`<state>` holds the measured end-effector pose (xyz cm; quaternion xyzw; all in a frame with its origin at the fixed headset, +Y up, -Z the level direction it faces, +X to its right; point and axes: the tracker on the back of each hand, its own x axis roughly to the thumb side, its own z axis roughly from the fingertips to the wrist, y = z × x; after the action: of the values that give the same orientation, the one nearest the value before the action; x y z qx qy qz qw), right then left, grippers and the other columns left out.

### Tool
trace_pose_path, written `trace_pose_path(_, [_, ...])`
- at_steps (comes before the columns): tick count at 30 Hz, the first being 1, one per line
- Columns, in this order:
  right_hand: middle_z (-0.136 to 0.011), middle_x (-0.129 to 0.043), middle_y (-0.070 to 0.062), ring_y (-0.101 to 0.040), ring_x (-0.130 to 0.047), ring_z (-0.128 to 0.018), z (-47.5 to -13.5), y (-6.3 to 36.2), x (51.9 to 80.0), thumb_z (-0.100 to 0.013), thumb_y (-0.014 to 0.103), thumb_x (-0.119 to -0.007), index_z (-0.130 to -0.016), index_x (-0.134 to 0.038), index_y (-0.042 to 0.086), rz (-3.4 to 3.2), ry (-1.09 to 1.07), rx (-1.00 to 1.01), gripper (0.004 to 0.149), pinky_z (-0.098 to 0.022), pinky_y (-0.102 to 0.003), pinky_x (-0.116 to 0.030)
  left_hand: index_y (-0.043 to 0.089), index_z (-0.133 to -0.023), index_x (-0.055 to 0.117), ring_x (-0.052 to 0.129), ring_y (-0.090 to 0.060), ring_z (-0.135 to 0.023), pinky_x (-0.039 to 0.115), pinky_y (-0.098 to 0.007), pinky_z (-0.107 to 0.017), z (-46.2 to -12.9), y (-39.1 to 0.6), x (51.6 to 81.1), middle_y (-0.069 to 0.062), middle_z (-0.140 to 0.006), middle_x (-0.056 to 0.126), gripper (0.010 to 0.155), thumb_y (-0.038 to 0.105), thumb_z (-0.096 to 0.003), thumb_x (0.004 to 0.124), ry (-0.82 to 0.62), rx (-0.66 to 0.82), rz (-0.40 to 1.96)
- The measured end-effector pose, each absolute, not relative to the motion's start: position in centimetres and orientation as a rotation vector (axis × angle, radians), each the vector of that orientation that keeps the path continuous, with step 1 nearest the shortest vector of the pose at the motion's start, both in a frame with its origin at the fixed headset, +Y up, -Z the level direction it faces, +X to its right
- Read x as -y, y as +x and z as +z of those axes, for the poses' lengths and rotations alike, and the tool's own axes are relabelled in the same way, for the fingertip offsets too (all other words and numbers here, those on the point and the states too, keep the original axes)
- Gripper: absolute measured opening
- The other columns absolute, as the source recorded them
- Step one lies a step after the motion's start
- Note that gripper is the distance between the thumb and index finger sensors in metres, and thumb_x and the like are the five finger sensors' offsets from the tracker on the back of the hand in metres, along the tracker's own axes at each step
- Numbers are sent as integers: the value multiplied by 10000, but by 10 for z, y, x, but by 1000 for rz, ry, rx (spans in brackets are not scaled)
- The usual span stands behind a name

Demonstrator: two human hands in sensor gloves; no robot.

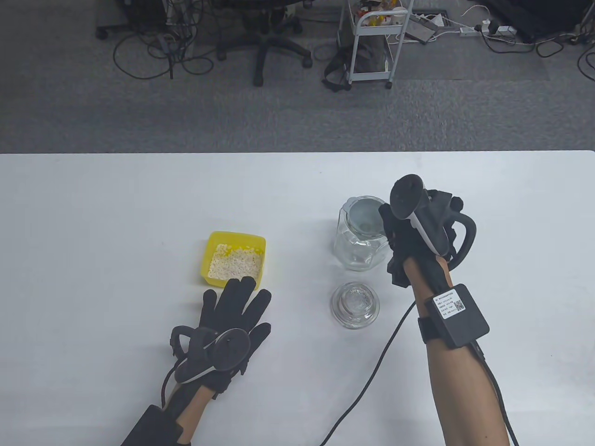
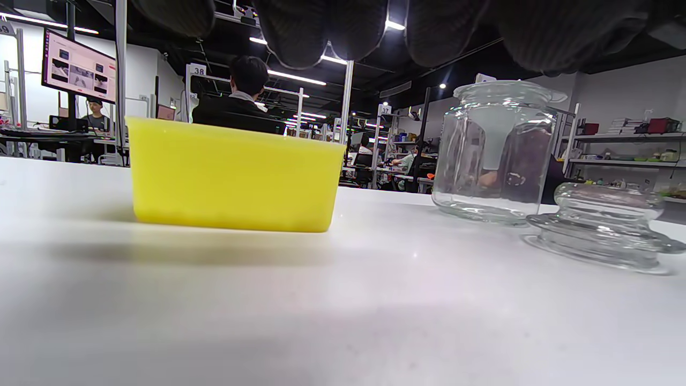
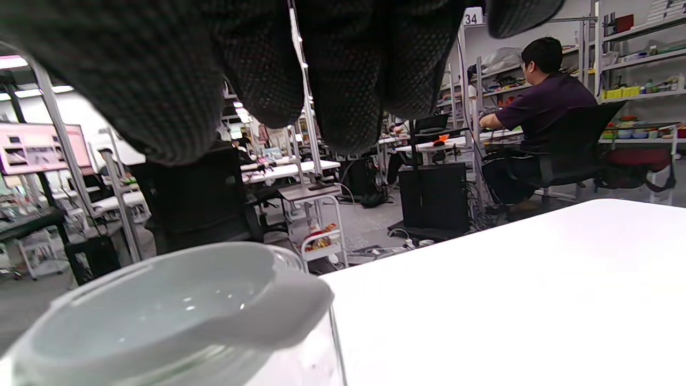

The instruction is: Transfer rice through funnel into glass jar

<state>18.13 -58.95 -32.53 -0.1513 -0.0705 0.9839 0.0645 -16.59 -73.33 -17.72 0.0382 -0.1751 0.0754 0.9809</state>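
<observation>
Glass jar [image 1: 359,241] stood upright on the white table [image 1: 93,209], right of centre, w/ a pale grey funnel [image 1: 367,217] seated in its mouth; in the left wrist view the funnel's spout [image 2: 494,140] hung down inside the jar, and no rice showed in the jar. Jar's glass lid [image 1: 355,305] lay on the table just in front of the jar, apart from it. Yellow tub [image 1: 234,258] sat well left of the jar, w/ white rice [image 1: 234,265] covering its bottom.

Left hand [image 1: 234,316] lay palm-down, flat on the table, fingers spread & gripping nothing; fingertips [image 1: 245,283] reached the tub's near wall, contact or just short I couldn't tell. Tracker [image 1: 218,350] rode on its back.

Right hand [image 1: 409,241] was raised at the jar's right side, near the funnel rim. In the right wrist view its gloved fingers [image 3: 343,80] hung above the rim [image 3: 177,305] w/ a gap between, touching nothing visible; curled or slack, couldn't tell. Black box [image 1: 458,313] was strapped to the right forearm, cable trailing to the table's near edge.
</observation>
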Motion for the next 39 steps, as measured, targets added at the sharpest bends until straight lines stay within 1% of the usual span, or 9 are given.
trace_pose_path(5, [-1097, -749, -36, -370, -654, -1067, -301, 197, 591, -367, 615, -857, -1002, -679, 394, 2928, -400, 268, 696, -735, -689, -484, 442, -1143, 469, 466, -358, -1199, 438, -699, -790, -177, -167, 732, -39, -1303, 402, 677, 648, -535, 688, 84, 348, 155])
trace_pose_path(10, [-1148, -656, -41, -394, -570, -1092, -273, 215, 605, -362, 637, -844, -1025, -613, 413, 2873, -348, 301, 737, -733, -698, -451, 437, -1142, 467, 468, -356, -1199, 440, -696, -791, -176, -169, 732, -37, -1301, 406, 685, 656, -531, 687, 94, 340, 162])
trace_pose_path(16, [-1174, -589, -34, -404, -505, -1104, -240, 233, 642, -360, 669, -819, -1038, -544, 434, 2835, -289, 312, 769, -730, -703, -425, 420, -1140, 489, 487, -350, -1196, 443, -697, -789, -176, -171, 731, -35, -1295, 448, 687, 660, -527, 686, 94, 347, 179])
trace_pose_path(18, [-1161, -615, -42, -404, -528, -1096, -230, 238, 662, -353, 667, -827, -1033, -562, 423, 2803, -274, 375, 770, -728, -698, -439, 420, -1140, 487, 488, -349, -1196, 444, -697, -788, -176, -171, 731, -32, -1295, 449, 693, 664, -523, 687, 103, 347, 180])
trace_pose_path(23, [-1177, -564, -34, -404, -480, -1103, -217, 244, 701, -346, 687, -815, -1037, -514, 443, 2801, -254, 352, 792, -729, -698, -426, 416, -1144, 467, 484, -348, -1196, 441, -697, -788, -176, -172, 731, -32, -1295, 443, 718, 681, -513, 686, 126, 342, 189])
trace_pose_path(31, [-1201, -434, -33, -415, -364, -1107, -218, 247, 726, -341, 722, -777, -1045, -388, 452, 2905, -289, 196, 849, -725, -701, -383, 393, -1138, 513, 527, -341, -1191, 455, -698, -789, -177, -172, 733, -24, -1281, 513, 713, 679, -510, 691, 134, 338, 179])
trace_pose_path(34, [-1209, -382, -36, -422, -314, -1107, -216, 246, 727, -344, 726, -767, -1047, -350, 452, 2909, -295, 133, 862, -724, -706, -353, 380, -1122, 573, 616, -345, -1165, 514, -690, -780, -175, -174, 730, -25, -1251, 608, 689, 673, -512, 700, 205, 291, 166])
trace_pose_path(36, [-1211, -356, -38, -427, -291, -1105, -216, 246, 728, -347, 728, -759, -1047, -327, 453, 2919, -292, 92, 868, -722, -708, -341, 361, -1065, 712, 747, -339, -1112, 576, -671, -770, -173, -180, 722, -8, -1174, 772, 627, 665, -516, 707, 306, 216, 139])
trace_pose_path(39, [-1212, -324, -38, -432, -261, -1102, -215, 246, 730, -349, 734, -746, -1045, -306, 456, 2927, -288, 27, 869, -719, -711, -323, 349, -1033, 767, 826, -333, -1063, 626, -648, -760, -174, -198, 713, -9, -1121, 848, 611, 670, -515, 722, 375, 89, 156])
